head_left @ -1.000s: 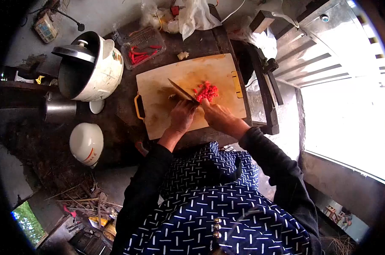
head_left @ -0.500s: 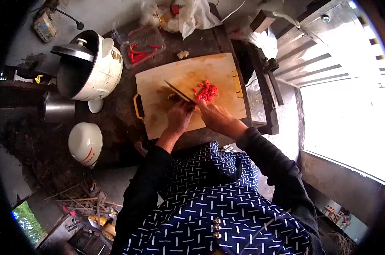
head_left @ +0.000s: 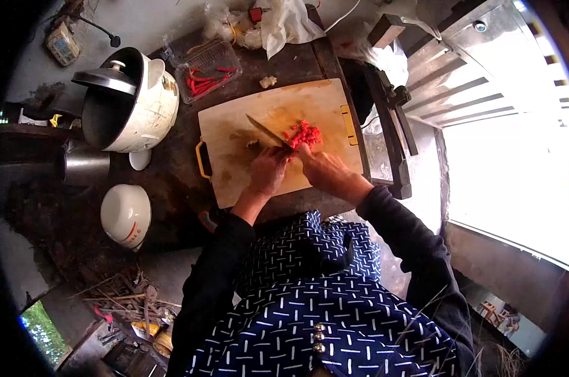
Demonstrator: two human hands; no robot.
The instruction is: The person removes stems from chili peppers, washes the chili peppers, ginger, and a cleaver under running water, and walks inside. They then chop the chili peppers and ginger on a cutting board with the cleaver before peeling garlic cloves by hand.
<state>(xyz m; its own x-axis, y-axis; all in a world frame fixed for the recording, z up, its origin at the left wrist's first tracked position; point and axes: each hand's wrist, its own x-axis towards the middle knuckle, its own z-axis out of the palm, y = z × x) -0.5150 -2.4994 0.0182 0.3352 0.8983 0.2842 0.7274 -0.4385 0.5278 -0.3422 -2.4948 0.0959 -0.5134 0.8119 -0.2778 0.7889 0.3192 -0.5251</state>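
On the light cutting board (head_left: 234, 176), my right hand (head_left: 327, 171) is wrapped round the handle of a knife (head_left: 265, 129), whose blade points up and to the left. Close beside the blade, my left hand (head_left: 269, 171) has its fingers bunched together and pressed down. What those fingers hold is hidden, though a bit of red shows between the two hands. Just beyond my right hand lies a small heap of chopped red chilies (head_left: 306, 133). A small pale scrap (head_left: 252, 143) rests on the board left of the blade.
A clear plastic box (head_left: 225, 63) with whole red chilies stands behind the board, near a piece of ginger (head_left: 268, 81). To the left are a large pale pot (head_left: 149, 110) with a tilted lid (head_left: 105, 78) and an upturned white enamel bowl (head_left: 124, 213). Plastic bags (head_left: 287, 28) lie at the back.
The knife and both hands have shifted slightly, with the blade now a little further right. The pale scrap left of the blade shows more plainly. The whole view has moved slightly.
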